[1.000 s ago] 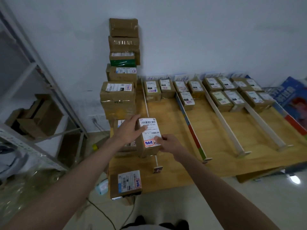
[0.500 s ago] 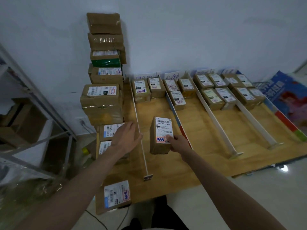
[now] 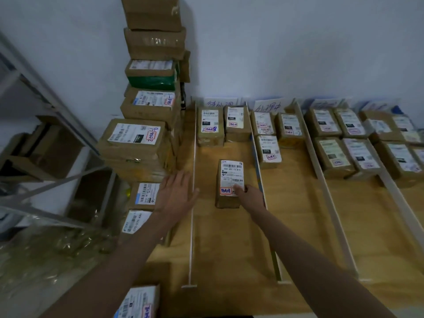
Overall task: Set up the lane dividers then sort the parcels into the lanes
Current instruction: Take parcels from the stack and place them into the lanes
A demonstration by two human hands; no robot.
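Observation:
A small brown parcel (image 3: 230,182) with a white barcode label lies in the leftmost lane of the wooden board (image 3: 229,237). My right hand (image 3: 249,197) grips its near right corner, thumb on the label. My left hand (image 3: 175,193) hovers flat with fingers spread, left of the white lane divider (image 3: 192,203), over a labelled parcel (image 3: 144,195). Two parcels (image 3: 210,126) sit at the far end of this lane. Further dividers (image 3: 260,171) (image 3: 321,180) split the board into lanes holding several sorted parcels (image 3: 330,157).
A tall stack of unsorted cardboard parcels (image 3: 140,143) rises against the wall at the board's left. More labelled parcels (image 3: 140,301) lie at the near left edge. A metal shelf rack (image 3: 46,138) stands to the far left. Handwritten paper signs (image 3: 267,107) lean on the wall behind the lanes.
My right hand carried the parcel from the left pile across the divider and set it down in the leftmost lane. My left hand let go of it and stayed left of the divider.

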